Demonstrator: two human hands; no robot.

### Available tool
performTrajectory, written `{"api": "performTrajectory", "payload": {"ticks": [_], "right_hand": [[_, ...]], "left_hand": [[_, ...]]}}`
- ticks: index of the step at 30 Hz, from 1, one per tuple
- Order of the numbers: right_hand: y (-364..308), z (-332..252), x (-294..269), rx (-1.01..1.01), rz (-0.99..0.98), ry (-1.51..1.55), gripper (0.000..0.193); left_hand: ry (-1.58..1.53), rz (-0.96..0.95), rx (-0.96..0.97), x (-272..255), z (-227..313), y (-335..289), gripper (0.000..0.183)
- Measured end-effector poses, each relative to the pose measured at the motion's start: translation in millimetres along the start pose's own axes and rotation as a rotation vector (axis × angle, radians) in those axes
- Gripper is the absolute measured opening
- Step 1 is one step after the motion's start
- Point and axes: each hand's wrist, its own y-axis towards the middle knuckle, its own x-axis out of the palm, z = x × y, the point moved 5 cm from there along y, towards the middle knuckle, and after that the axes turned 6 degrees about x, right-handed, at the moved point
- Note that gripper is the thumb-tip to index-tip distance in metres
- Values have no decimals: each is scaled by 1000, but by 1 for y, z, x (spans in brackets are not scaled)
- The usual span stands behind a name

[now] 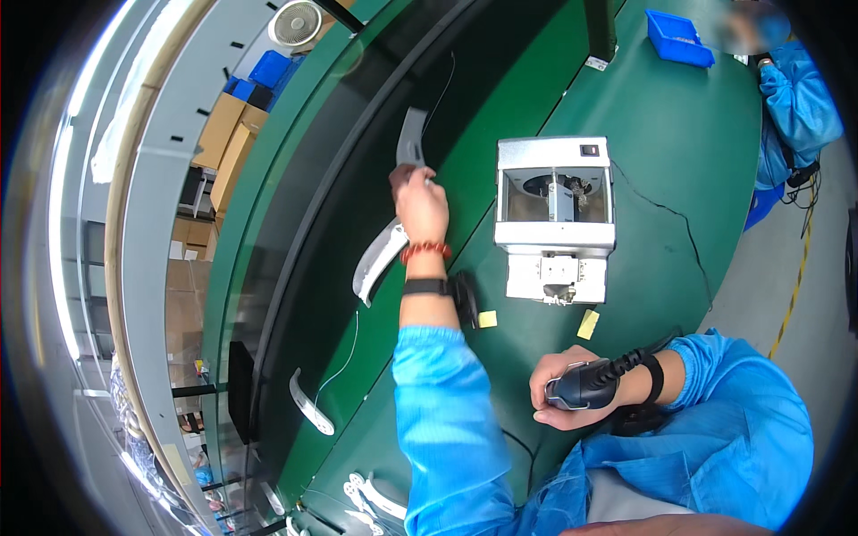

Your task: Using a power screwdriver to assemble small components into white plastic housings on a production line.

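My left hand [420,205] reaches forward over the dark green strip at left, its fingers closed on the near end of a curved grey plastic part [411,134]. A thin wire trails from that part's far side. Beside my left wrist lies another curved part, a white shell [377,261]. My right hand [565,389] is curled closed above the green table near my body; whatever is inside its fingers is hidden. A black device [585,386] with a coiled cable covers the back of that hand. Ahead of it stands a silver-white bench machine [554,237] with an open middle.
Nearer on the strip lie a white curved piece [311,406] with a wire and several white parts [371,496]. Yellow tabs [588,323] mark the table. A blue bin [679,39] sits far right, near a co-worker's blue sleeve [800,98]. A dark post [600,31] stands behind the machine.
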Motion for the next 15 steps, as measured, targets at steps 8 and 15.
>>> {"api": "performTrajectory", "payload": {"ticks": [8, 15], "right_hand": [[-11, -2, 9, 68, -34, 91, 31], [-14, 5, 26, 26, -64, 51, 31]], "left_hand": [[-125, 32, 61, -149, 71, -128, 35], [564, 144, -173, -255, 50, -234, 27]]}}
